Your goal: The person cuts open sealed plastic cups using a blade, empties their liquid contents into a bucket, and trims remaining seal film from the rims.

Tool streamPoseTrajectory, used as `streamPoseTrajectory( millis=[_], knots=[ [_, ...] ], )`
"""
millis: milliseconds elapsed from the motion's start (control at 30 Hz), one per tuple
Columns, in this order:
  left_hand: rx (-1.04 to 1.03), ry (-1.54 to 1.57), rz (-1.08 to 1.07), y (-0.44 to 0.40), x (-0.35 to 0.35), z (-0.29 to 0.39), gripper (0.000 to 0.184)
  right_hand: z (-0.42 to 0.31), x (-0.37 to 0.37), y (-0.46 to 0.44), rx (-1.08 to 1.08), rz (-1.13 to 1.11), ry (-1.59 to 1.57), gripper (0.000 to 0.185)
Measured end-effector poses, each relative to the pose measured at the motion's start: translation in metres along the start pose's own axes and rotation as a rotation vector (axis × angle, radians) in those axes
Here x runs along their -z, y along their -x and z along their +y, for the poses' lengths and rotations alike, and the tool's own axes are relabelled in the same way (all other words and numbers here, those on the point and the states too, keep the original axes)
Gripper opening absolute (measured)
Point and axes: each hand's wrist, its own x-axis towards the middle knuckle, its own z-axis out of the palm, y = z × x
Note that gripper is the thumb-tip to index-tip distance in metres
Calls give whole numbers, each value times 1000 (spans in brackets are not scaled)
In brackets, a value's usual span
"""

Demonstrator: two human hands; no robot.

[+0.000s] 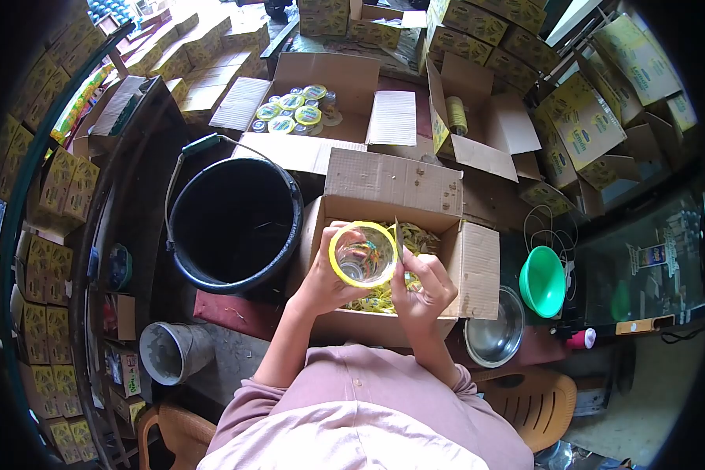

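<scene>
My left hand [327, 270] is wrapped round a clear cup [363, 254] with a yellow rim, its open mouth facing the camera. At the cup's right side, my right hand [421, 291] pinches a thin blade [399, 239] that stands upright against the rim. Both hands are above an open cardboard box [392, 182] holding yellow strips and scraps [419, 239]. The lower part of the blade is hidden by my fingers.
A large black bucket [235, 223] stands left of the box. Behind are a box of lidded cups [294, 110] and another open box [489, 117]. A green bowl [542, 282] and a metal bowl [495, 327] lie right; a grey bucket [174, 352] is lower left.
</scene>
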Motion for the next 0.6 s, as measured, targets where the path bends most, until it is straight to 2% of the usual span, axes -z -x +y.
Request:
streamPoseTrajectory(
  millis=[33,133,267,600],
  knots=[
    [25,14,-13,0,0,1,73,1,1,-1,-7,-18,1,26],
    [-95,-87,-48,-2,-1,5,71,6,4,-5,-36,-52,-39,26],
    [75,174,-37,1,-3,-3,76,9,5,-5,-110,-23,-146,23],
    [37,247,-20,1,-7,-6,70,0,5,7,-91,36,-65,21]
  ],
)
